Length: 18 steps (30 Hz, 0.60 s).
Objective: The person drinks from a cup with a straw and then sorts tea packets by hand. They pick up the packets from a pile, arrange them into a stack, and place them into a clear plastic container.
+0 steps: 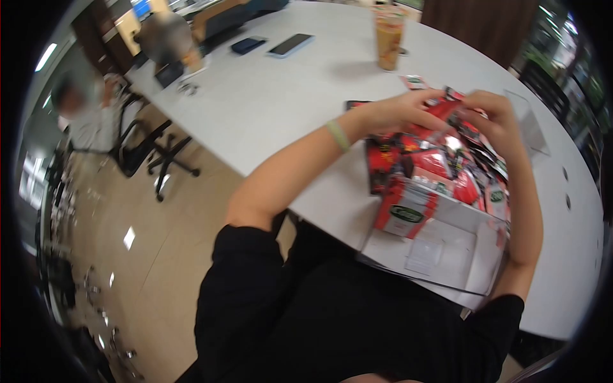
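My left hand (408,112), with a pale green band on its wrist, is closed on a red sachet (440,110) above a heap of sachets. My right hand (495,118) pinches the same red packet from the other side; its fingertips are slightly blurred. Below both hands lies the heap of red and black sachets (434,163), many of them shiny. Nearest my body stands an open box (463,246) with a white inside. A red and white packet with a green label (405,214) stands upright at its left end.
A cup with an orange drink (389,38) stands at the back of the white table (306,96). A phone (292,45) and a dark wallet-like item (248,45) lie farther left. A clear stand (527,121) is right of the heap. People sit beyond the left edge.
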Each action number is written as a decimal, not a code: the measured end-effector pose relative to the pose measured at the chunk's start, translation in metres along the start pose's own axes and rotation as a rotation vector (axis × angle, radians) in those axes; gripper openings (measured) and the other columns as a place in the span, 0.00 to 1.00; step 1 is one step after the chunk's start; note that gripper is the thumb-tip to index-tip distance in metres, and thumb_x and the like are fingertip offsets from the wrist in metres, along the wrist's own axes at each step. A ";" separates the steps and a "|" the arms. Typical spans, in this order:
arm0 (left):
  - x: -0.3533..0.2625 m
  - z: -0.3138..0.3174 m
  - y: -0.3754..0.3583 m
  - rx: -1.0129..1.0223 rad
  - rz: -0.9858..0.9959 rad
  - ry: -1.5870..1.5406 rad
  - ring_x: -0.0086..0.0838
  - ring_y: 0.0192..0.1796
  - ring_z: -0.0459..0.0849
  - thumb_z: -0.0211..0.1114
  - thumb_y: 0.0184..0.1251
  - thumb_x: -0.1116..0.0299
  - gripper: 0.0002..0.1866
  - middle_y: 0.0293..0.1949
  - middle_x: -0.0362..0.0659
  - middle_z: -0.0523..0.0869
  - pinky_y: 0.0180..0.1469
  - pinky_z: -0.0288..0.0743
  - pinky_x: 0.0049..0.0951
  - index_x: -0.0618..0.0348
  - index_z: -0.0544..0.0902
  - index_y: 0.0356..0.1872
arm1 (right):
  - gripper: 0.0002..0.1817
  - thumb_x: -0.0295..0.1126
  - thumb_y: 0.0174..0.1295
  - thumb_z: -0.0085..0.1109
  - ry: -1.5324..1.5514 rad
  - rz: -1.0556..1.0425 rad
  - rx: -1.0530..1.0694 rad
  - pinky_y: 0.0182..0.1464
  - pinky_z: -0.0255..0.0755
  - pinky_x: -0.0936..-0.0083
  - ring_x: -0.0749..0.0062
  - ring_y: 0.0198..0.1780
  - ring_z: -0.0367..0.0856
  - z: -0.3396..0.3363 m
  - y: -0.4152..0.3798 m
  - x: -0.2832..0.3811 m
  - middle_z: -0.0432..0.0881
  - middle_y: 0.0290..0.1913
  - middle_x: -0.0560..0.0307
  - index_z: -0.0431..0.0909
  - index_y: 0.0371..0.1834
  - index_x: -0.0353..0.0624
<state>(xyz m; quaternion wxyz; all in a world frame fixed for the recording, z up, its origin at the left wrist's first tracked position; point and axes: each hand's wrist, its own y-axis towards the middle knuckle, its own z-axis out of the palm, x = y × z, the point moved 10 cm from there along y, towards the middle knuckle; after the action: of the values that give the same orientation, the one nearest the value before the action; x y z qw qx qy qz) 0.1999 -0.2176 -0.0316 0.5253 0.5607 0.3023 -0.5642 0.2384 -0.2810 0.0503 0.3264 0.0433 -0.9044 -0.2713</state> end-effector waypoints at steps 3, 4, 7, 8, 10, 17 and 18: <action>-0.003 0.006 -0.003 0.027 -0.031 0.027 0.31 0.58 0.72 0.60 0.58 0.70 0.37 0.58 0.51 0.69 0.59 0.67 0.29 0.67 0.52 0.66 | 0.06 0.22 0.50 0.62 -0.053 -0.019 0.009 0.38 0.68 0.80 0.77 0.32 0.76 -0.003 0.000 0.012 0.80 0.28 0.57 0.80 0.32 0.32; -0.001 0.004 -0.005 -0.007 -0.056 0.095 0.32 0.60 0.70 0.61 0.59 0.65 0.38 0.59 0.51 0.68 0.61 0.65 0.32 0.66 0.52 0.66 | 0.07 0.22 0.51 0.62 -0.042 -0.051 0.024 0.37 0.68 0.80 0.78 0.31 0.76 -0.002 -0.001 0.018 0.80 0.28 0.58 0.80 0.33 0.32; -0.005 0.002 -0.004 0.007 0.055 -0.098 0.25 0.50 0.78 0.57 0.63 0.57 0.31 0.50 0.43 0.77 0.51 0.73 0.27 0.62 0.60 0.63 | 0.07 0.23 0.52 0.62 -0.053 -0.004 0.011 0.37 0.68 0.81 0.80 0.32 0.76 -0.013 -0.003 0.023 0.81 0.28 0.58 0.81 0.34 0.33; -0.003 -0.006 -0.005 -0.098 -0.010 0.012 0.30 0.51 0.78 0.52 0.65 0.49 0.34 0.51 0.47 0.76 0.56 0.70 0.31 0.63 0.58 0.64 | 0.06 0.22 0.52 0.61 -0.036 -0.045 -0.002 0.37 0.69 0.81 0.80 0.32 0.76 -0.019 -0.004 0.028 0.80 0.28 0.58 0.81 0.34 0.33; 0.004 -0.029 -0.002 -0.110 0.019 -0.013 0.32 0.52 0.78 0.51 0.65 0.47 0.35 0.51 0.50 0.76 0.57 0.70 0.32 0.63 0.58 0.64 | 0.06 0.21 0.52 0.61 0.020 -0.041 -0.005 0.36 0.69 0.81 0.79 0.31 0.76 -0.032 -0.010 0.040 0.80 0.28 0.57 0.81 0.33 0.32; 0.002 -0.055 -0.004 -0.244 0.075 0.055 0.41 0.56 0.75 0.47 0.64 0.40 0.39 0.55 0.59 0.73 0.58 0.72 0.33 0.63 0.58 0.64 | 0.08 0.20 0.39 0.65 0.029 -0.197 0.255 0.22 0.66 0.81 0.72 0.21 0.77 0.015 -0.049 0.131 0.80 0.22 0.53 0.82 0.26 0.35; 0.001 -0.056 -0.005 -0.256 0.072 0.064 0.41 0.56 0.76 0.47 0.64 0.40 0.38 0.54 0.59 0.73 0.58 0.72 0.33 0.63 0.58 0.63 | 0.07 0.20 0.38 0.64 -0.026 -0.165 0.278 0.22 0.67 0.80 0.70 0.21 0.79 0.027 -0.054 0.135 0.80 0.22 0.51 0.82 0.25 0.34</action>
<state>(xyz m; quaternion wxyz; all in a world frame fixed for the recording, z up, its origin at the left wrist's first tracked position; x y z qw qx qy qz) 0.2132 -0.1644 -0.0444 0.6026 0.5174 0.3680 -0.4835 0.1110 -0.3484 0.0816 0.2819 0.1586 -0.9308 -0.1702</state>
